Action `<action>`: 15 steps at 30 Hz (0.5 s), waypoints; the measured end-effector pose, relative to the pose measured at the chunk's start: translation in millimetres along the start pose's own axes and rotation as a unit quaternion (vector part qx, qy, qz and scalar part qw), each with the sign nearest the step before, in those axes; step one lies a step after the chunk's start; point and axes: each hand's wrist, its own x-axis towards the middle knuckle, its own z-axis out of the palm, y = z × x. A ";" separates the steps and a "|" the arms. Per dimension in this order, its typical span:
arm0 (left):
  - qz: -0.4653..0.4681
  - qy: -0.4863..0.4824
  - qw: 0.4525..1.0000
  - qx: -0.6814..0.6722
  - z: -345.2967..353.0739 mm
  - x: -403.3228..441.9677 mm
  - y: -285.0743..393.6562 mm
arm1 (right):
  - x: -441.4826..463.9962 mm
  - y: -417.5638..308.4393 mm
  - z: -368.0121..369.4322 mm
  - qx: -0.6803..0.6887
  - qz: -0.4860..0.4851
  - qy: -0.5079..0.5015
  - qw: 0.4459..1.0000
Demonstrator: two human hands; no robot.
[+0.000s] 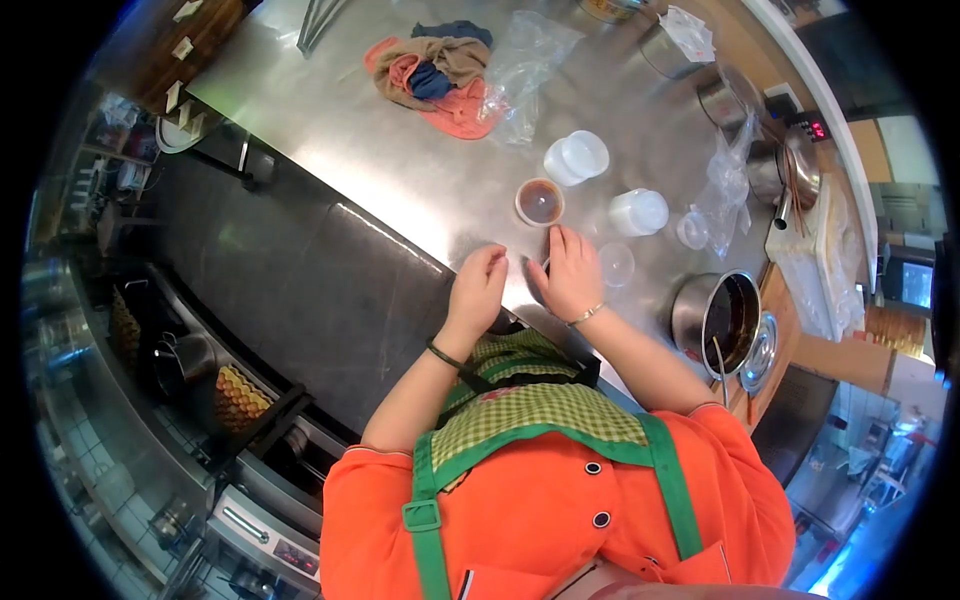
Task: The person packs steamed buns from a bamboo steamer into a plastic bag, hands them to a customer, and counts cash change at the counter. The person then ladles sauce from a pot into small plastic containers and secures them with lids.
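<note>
A small clear cup of reddish-brown sauce [541,201] stands on the steel table. My right hand [571,275] is just on the near side of it, fingertips close to its rim and the thumb held apart from the fingers; whether they touch the cup I cannot tell. Over the table's near edge, my left hand [480,285] has its fingers curled in, and anything inside them is hidden. Beside my right hand lies a round clear lid [616,264]. Stacks of white plastic cups [577,158] and lids [640,212] sit beyond it.
A steel pot of dark liquid [718,322] with a utensil in it stands at right, near a metal lid [761,350]. Crumpled cloths [440,75] and a plastic bag [530,75] lie at the back. Steel containers [730,98] line the wall side. Kitchen equipment [250,500] is at left.
</note>
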 end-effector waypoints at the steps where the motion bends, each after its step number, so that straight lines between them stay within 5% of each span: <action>1: 0.008 0.011 1.000 -0.019 -2.7 -0.6 -0.9 | 3.4 -2.9 2.8 -0.042 0.002 -0.006 0.999; 15: 0.015 -0.013 0.996 -0.089 -17.2 17.3 5.8 | 9.0 -10.8 9.2 -0.046 -0.005 -0.075 0.996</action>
